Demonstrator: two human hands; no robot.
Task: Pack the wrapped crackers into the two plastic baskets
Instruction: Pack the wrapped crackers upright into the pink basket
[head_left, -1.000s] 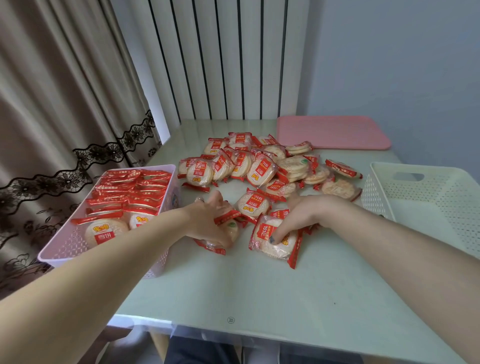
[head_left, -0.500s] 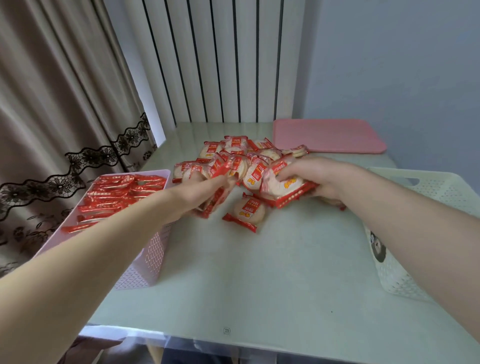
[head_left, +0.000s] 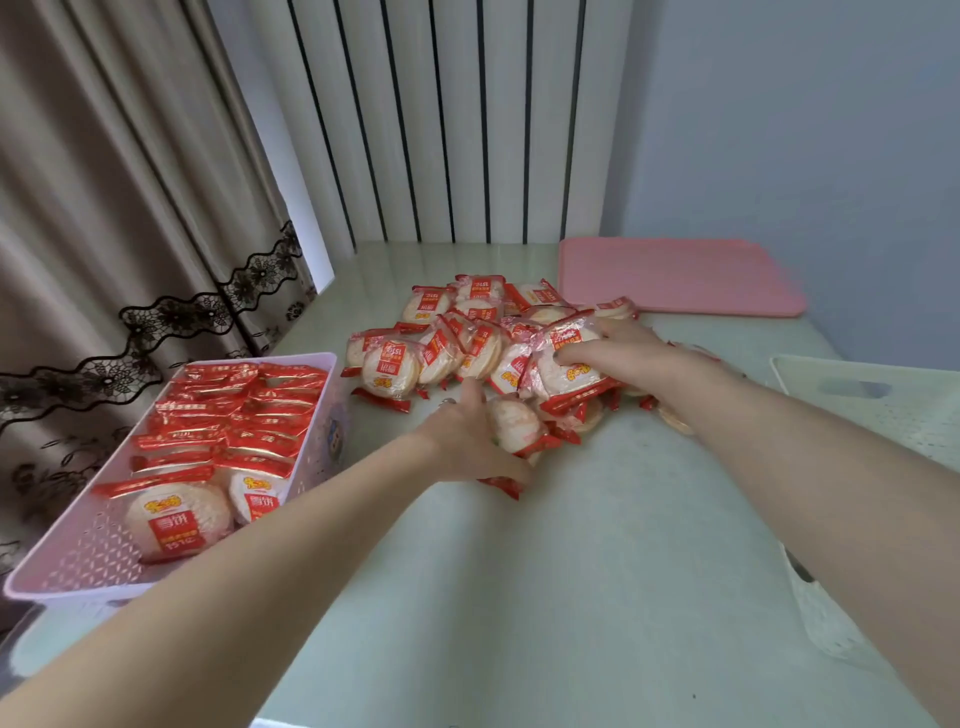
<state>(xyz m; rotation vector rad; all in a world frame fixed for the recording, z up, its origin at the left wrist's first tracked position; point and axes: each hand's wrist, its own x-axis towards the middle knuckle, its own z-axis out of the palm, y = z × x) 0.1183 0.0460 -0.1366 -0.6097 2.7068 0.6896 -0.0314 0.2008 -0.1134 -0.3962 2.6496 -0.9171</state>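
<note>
A heap of wrapped crackers, round and white in red-edged wrappers, lies at the middle of the pale table. My left hand grips one or more cracker packs at the heap's near edge. My right hand holds a cracker pack lifted over the heap's right side. A pink basket at the left is nearly full of crackers standing in rows. A white basket at the right edge shows only its rim and wall; its inside is hidden by my right arm.
A pink flat lid or board lies at the back right of the table. Curtains hang at the left, a striped panel stands behind, and a grey wall is at the right.
Both hands lifted packs from the table, then came down at the heap again. My left hand now grips packs at its near edge; my right still holds a pack.
</note>
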